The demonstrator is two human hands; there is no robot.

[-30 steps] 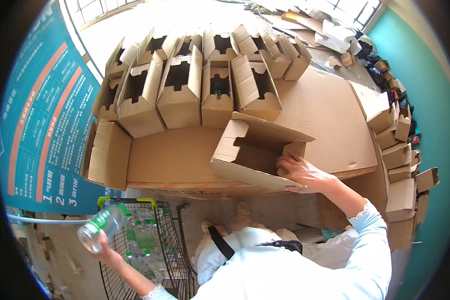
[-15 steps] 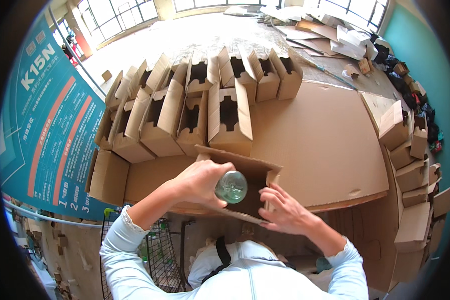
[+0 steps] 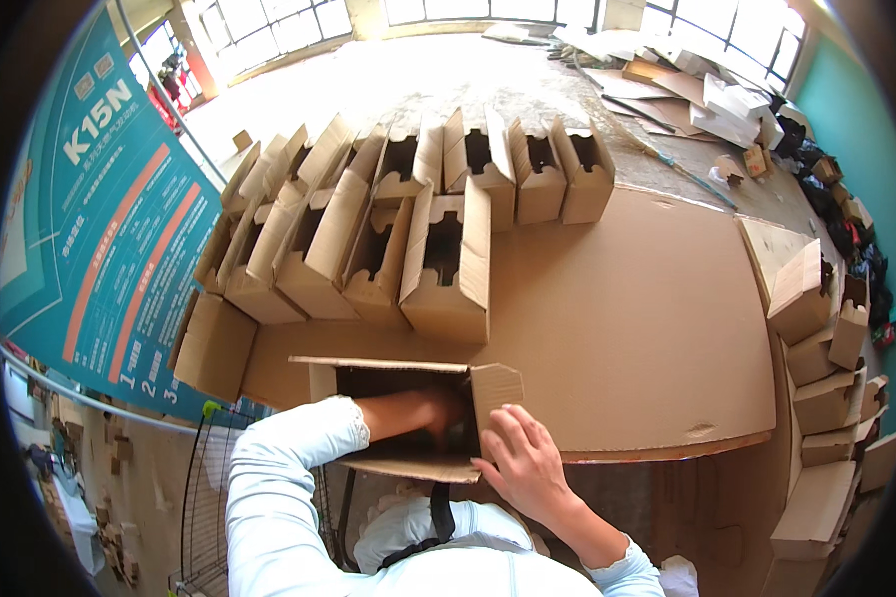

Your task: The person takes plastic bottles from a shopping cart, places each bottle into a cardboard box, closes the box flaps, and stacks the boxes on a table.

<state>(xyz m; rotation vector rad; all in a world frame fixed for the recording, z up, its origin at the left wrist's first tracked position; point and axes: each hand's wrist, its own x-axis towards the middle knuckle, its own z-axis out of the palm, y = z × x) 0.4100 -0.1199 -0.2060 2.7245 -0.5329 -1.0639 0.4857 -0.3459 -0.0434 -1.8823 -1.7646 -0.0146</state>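
Observation:
An open brown cardboard box (image 3: 393,366) lies on its side at the near edge of a large cardboard sheet (image 3: 627,328), its mouth facing me. My left hand (image 3: 436,410) is deep inside the box, in shadow, and whatever it holds is hidden. My right hand (image 3: 528,463) presses against the box's right side and small flap (image 3: 496,386), fingers spread over the edge. No bottle shows in this view.
Rows of upright open cardboard boxes (image 3: 438,259) stand behind on the sheet. More folded boxes (image 3: 816,348) are stacked along the right. A wire shopping cart (image 3: 204,488) sits at lower left below a teal banner (image 3: 100,229).
My left hand brought a clear plastic bottle up from the cart to the box mouth, then pushed into the box. The box tipped down toward me; my right hand shifted to its right flap.

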